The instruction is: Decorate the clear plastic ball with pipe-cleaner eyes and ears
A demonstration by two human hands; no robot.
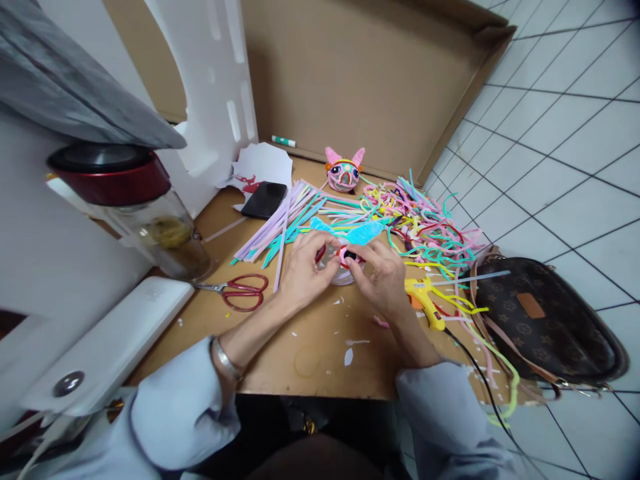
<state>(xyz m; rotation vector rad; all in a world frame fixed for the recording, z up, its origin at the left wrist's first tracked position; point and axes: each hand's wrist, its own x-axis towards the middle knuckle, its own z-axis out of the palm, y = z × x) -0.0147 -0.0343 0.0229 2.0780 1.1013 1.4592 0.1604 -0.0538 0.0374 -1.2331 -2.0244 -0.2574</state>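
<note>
Presently, as I stand watching, the left hand and the right hand close on one item — the blue-eared craft figure, at dial centre. The right hand's fingertips touch its black part. Outward from centre: scissors between eight and nine o'clock; glue gun at four; phone at ten; pink-eared figure at twelve; tangled fuzzy stems between two and three; patterned bag — outermost — between three and four.

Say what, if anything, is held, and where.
A clear, round craft piece: the left hand grips its left side, the right hand its right side, beside a black part. Exact contact is partly hidden.
</note>
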